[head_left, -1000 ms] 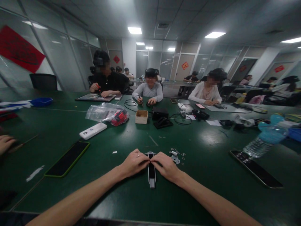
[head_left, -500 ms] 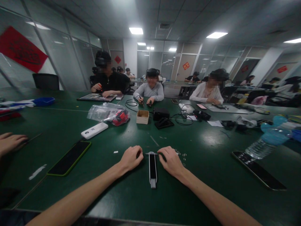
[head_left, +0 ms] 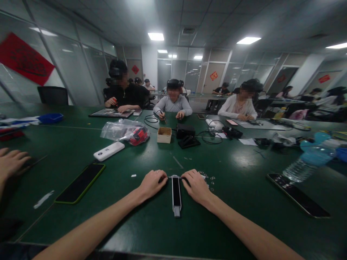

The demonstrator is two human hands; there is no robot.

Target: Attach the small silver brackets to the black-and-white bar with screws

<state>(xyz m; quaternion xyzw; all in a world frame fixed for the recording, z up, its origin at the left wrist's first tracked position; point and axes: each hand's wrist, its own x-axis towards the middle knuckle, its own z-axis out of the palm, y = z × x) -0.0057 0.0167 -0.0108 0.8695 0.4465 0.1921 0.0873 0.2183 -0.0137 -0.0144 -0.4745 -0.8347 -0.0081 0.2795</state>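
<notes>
On the green table in front of me lies a narrow device (head_left: 176, 195) with a white rim, a black face and a grey tip pointing toward me. Thin grey bits stick out sideways at its far end. My left hand (head_left: 154, 183) is curled, thumb and fingers pinched on the left bit. At the right bit my right hand (head_left: 195, 185) rests with its fingers bent and closed around it; the fingertips are partly hidden. Several small clear rings (head_left: 212, 178) lie just past my right hand. A small white scrap (head_left: 133, 175) sits left of my left hand.
A phone with a green edge (head_left: 80, 183) and a white power bank (head_left: 108, 151) lie left. Right are a dark phone (head_left: 298, 195) and a tilted water bottle (head_left: 309, 162). Ahead stand a small open box (head_left: 164, 135) and a plastic bag (head_left: 124, 130). Another person's hand (head_left: 13, 162) is at far left.
My left hand has shifted slightly right, closer to the device's far end. My right hand has moved only a little. The device stays in place.
</notes>
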